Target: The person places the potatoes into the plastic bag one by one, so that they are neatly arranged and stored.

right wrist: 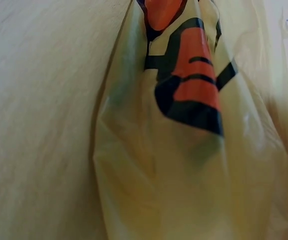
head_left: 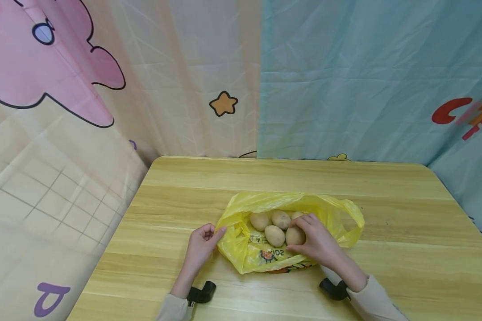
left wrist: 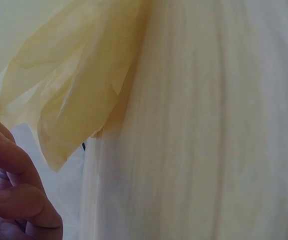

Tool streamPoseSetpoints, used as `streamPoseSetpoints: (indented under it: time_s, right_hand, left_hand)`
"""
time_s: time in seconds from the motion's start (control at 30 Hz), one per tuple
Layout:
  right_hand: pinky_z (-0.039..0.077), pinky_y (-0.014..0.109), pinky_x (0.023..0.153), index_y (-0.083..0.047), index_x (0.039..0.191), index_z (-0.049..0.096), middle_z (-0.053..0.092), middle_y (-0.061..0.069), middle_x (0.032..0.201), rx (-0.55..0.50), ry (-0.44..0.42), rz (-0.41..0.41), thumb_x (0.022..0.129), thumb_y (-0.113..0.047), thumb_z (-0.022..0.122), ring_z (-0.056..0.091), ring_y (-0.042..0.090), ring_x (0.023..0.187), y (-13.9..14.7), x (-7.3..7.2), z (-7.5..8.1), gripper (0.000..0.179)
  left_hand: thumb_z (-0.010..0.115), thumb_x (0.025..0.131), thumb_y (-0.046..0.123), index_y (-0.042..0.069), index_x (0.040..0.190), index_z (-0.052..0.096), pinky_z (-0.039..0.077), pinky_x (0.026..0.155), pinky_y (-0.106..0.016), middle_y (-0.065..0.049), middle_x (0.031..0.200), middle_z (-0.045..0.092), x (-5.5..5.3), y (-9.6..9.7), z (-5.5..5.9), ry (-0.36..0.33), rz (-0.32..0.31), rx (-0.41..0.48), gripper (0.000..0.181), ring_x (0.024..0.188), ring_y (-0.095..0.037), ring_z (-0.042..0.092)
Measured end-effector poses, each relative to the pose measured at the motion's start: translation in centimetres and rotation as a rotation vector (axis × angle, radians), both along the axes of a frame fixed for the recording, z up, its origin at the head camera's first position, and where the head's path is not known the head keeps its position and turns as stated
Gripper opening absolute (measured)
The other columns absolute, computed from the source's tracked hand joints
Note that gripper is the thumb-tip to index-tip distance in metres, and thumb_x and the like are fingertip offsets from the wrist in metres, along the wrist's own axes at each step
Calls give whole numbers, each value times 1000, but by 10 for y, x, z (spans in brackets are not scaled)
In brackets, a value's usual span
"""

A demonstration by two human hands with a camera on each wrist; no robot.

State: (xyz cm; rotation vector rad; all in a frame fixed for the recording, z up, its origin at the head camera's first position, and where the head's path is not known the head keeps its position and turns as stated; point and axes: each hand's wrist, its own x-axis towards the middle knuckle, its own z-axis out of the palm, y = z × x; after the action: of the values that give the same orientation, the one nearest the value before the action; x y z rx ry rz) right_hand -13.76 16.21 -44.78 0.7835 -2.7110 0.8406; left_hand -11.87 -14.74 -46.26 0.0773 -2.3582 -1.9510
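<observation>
A yellow plastic bag [head_left: 257, 263] lies on its side on the table, its mouth spread open. Inside it sit several small, round, tan potatoes [head_left: 275, 236]. My left hand [head_left: 201, 245] pinches the bag's left edge between thumb and fingers. In the left wrist view, curled fingers [left wrist: 24, 200] show beside the hanging yellow plastic [left wrist: 84, 85]. Reaching in over the bag's near side, my right hand [head_left: 319, 238] grips a potato [head_left: 295, 236] at the right of the group. The right wrist view is mostly filled by the printed bag [right wrist: 183, 165]; the held potato is hidden there.
The wooden table [head_left: 152, 267] has rounded far corners. Printed curtains [head_left: 193, 89] hang behind it and at both sides. The bag's handle loop [head_left: 357, 218] lies out to the right. A black wrist mount [head_left: 202, 292] is on each forearm.
</observation>
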Motion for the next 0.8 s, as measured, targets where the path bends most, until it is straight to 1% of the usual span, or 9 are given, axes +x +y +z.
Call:
streamPoseSetpoints:
  time_s: [0.2, 0.6, 0.8]
  right_hand:
    - [48, 39, 75, -9, 99, 65, 62, 2, 98, -5, 34, 12, 55, -28, 93, 51, 21, 94, 0, -1, -2, 55]
    - [46, 40, 77, -9, 99, 64, 63, 2, 98, 54, 69, 10, 55, -31, 93, 50, 20, 92, 1, 0, -6, 57]
    - [44, 40, 79, -9, 99, 64, 63, 2, 97, 55, 94, 18, 55, -31, 93, 49, 20, 92, 0, 0, -7, 57]
  left_hand:
    - [72, 86, 23, 4, 65, 51, 28, 45, -19, -1, 55, 41, 0, 0, 1, 6, -2, -8, 35, 49, -9, 36]
    - [72, 86, 23, 6, 65, 50, 29, 46, -19, 0, 55, 42, 0, 0, 2, 20, -11, -17, 35, 50, -9, 37]
    - [72, 86, 20, 5, 65, 51, 30, 46, -19, 0, 55, 43, 0, 1, 1, 18, -13, -8, 34, 50, -9, 37]
